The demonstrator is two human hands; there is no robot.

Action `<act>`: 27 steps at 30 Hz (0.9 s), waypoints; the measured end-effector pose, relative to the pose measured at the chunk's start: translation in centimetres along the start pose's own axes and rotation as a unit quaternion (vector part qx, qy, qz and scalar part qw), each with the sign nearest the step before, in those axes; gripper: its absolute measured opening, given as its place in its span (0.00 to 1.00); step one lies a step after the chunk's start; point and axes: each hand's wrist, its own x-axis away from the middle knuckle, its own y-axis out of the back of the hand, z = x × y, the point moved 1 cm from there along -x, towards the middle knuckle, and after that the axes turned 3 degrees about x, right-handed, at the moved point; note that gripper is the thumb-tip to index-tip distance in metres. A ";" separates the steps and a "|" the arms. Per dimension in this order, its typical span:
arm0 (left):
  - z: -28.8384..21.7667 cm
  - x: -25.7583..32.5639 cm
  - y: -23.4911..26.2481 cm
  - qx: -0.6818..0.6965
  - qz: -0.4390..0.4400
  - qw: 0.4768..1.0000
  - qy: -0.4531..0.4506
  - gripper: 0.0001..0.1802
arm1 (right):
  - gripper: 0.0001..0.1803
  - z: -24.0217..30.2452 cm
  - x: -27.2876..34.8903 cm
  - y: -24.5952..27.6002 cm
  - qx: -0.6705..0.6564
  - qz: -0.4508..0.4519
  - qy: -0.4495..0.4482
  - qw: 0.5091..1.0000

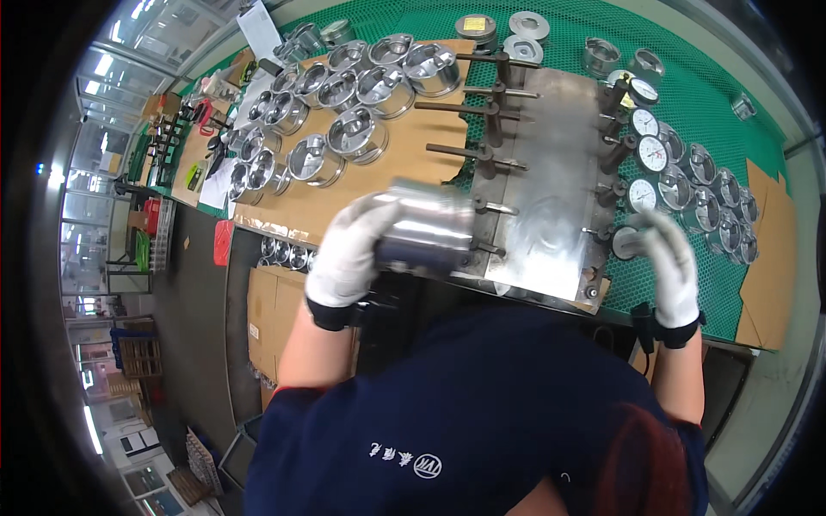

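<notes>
White-gloved left hand (pixel 346 252) clamped around shiny silver metal cylinder (pixel 430 228); white-gloved right hand (pixel 674 273) well apart, beside round dark-rimmed gauge (pixel 625 244), grip unclear.

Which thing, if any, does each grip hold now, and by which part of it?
The left grip holds a shiny metal cylinder by its left side. The right grip is blurred beside a round gauge; whether it holds this cannot be told.

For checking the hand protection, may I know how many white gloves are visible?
2: a white glove on the left hand, which holds a shiny metal cylinder; another on the right hand, by the nearest dial gauge. Blur hides whether it touches.
</notes>
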 end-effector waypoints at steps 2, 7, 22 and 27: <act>0.4 0.0 -2.9 0.120 0.126 0.984 0.018 0.22 | 0.42 2.7 -0.4 -4.5 0.213 0.176 0.132 0.952; 4.9 -3.0 -5.9 0.251 0.222 0.928 0.165 0.25 | 0.72 0.8 0.7 -9.9 0.187 0.100 0.127 0.969; 9.6 -5.6 -8.4 -0.593 0.161 0.716 -0.332 0.34 | 0.52 -2.5 1.1 -8.2 0.378 0.010 0.131 0.917; 10.8 -6.5 -8.8 -0.587 0.128 0.714 -0.360 0.28 | 0.44 -5.0 3.0 -6.8 0.015 0.085 -0.247 0.965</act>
